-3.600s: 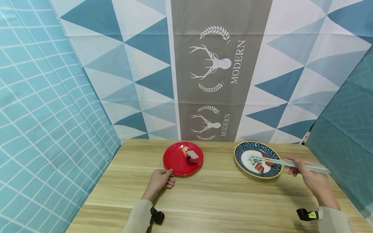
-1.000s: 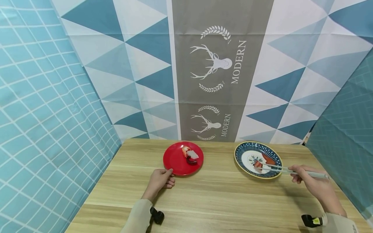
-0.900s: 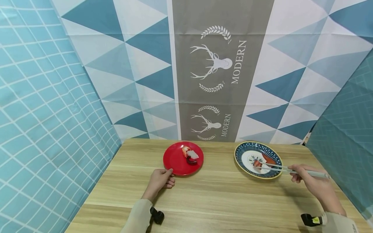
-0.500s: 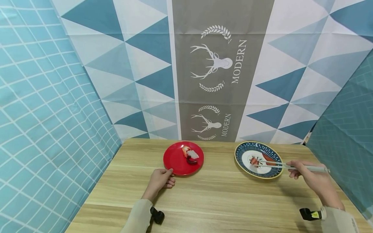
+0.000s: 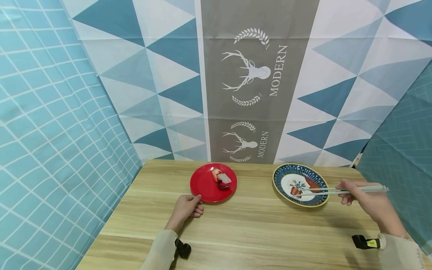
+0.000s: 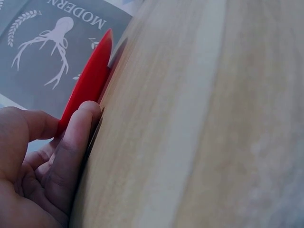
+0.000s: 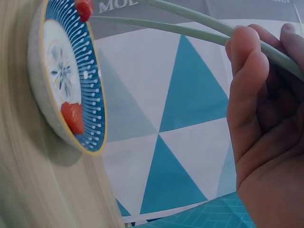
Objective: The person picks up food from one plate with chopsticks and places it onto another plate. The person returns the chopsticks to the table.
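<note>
My left hand (image 5: pixel 185 208) pinches the near-left rim of a red plate (image 5: pixel 202 185), thumb on top and fingers below; the left wrist view shows this grip on the red plate (image 6: pixel 88 83). On that plate lie a shrimp-like orange-white piece (image 5: pixel 215 173), a white slab (image 5: pixel 224 179) and a dark curved piece (image 5: pixel 222 185). My right hand (image 5: pixel 368 202) holds pale green chopsticks (image 5: pixel 372 188), their tips spread at a small reddish food piece (image 5: pixel 295 191) over a blue-patterned plate (image 5: pixel 287 182). Whether that piece is lifted, I cannot tell. Another red-orange piece (image 7: pixel 73 118) lies in the plate.
Both plates stand near the back of a wooden table (image 5: pixel 243 232). A patterned cloth (image 5: pixel 179 82) hangs right behind them. Blue tiled cloth (image 5: pixel 50 131) closes the left side and teal cloth (image 5: pixel 405 150) the right.
The chopsticks, earlier together over the plate's middle, are now spread at the small reddish piece, which has shifted slightly. My right hand has moved a little right and up. The left hand stays put.
</note>
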`<state>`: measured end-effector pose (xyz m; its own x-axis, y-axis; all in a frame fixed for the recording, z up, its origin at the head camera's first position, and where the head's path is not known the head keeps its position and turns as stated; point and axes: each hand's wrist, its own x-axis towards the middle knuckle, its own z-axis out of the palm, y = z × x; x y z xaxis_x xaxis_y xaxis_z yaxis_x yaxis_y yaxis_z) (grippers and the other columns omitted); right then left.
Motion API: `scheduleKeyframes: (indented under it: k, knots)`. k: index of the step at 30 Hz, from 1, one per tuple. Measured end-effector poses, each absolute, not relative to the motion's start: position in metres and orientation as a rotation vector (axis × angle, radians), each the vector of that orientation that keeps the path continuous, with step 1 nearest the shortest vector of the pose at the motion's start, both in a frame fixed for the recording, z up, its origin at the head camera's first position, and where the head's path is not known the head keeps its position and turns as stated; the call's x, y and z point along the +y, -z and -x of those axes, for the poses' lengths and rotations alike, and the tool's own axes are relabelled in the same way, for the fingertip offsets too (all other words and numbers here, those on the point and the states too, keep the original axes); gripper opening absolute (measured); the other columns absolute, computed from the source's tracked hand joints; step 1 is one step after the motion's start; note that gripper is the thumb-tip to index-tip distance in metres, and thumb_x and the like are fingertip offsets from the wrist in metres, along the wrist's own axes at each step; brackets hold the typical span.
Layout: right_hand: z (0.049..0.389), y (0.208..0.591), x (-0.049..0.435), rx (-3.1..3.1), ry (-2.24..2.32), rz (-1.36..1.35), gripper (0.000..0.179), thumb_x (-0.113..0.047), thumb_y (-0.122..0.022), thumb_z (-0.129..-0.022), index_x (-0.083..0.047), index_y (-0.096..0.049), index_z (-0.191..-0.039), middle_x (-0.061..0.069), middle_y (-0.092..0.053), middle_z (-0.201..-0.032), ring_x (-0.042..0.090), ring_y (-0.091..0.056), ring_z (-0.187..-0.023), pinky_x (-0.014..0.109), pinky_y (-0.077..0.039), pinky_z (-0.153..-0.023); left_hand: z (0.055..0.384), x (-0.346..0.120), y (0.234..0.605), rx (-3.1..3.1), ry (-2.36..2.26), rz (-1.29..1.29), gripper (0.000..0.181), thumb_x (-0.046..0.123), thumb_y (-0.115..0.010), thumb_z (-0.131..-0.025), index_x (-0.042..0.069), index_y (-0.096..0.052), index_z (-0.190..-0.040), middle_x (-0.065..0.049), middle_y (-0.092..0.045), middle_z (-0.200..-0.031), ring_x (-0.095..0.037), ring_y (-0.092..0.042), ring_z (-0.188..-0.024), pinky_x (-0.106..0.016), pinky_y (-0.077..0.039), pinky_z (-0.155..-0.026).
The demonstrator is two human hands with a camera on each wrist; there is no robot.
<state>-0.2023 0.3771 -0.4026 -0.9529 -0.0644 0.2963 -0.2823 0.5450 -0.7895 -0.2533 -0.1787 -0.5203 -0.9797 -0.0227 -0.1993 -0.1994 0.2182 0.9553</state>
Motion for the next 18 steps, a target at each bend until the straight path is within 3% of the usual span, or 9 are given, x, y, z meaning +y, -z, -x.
scheduleKeyframes:
  k: [6, 13, 18]
  knots:
    - [0.204, 0.399, 0.379, -2.595, -1.376, -0.206, 0.039, -0.023, -0.052, -0.109, 0.007, -0.074, -0.100, 0.001, -0.073, -0.074, 0.019, -0.066, -0.062, 0.030, -0.056, -0.054, 0.254, -0.178, 0.518, 2.343, -1.862, 0.214, 0.037, 0.027, -0.058, -0.106, -0.005, -0.072, -0.095, -0.007, -0.072, -0.073, -0.011, -0.070, -0.061, -0.028, -0.063, -0.060]
    - [0.207, 0.398, 0.375, -2.581, -1.432, -0.235, 0.035, -0.025, -0.051, -0.110, -0.002, -0.077, -0.103, 0.002, -0.075, -0.076, 0.018, -0.067, -0.062, 0.030, -0.056, -0.054, 0.253, -0.178, 0.518, 2.344, -1.864, 0.194, 0.038, 0.028, -0.058, -0.106, -0.005, -0.072, -0.095, -0.007, -0.073, -0.073, -0.011, -0.070, -0.061, -0.028, -0.063, -0.059]
    - [0.209, 0.399, 0.368, -2.576, -1.406, -0.315, 0.040, -0.022, -0.050, -0.110, 0.011, -0.072, -0.107, 0.003, -0.074, -0.075, 0.019, -0.066, -0.062, 0.031, -0.056, -0.054, 0.252, -0.178, 0.519, 2.339, -1.868, 0.202, 0.037, 0.027, -0.058, -0.106, -0.005, -0.072, -0.095, -0.007, -0.072, -0.073, -0.012, -0.070, -0.061, -0.029, -0.064, -0.060]
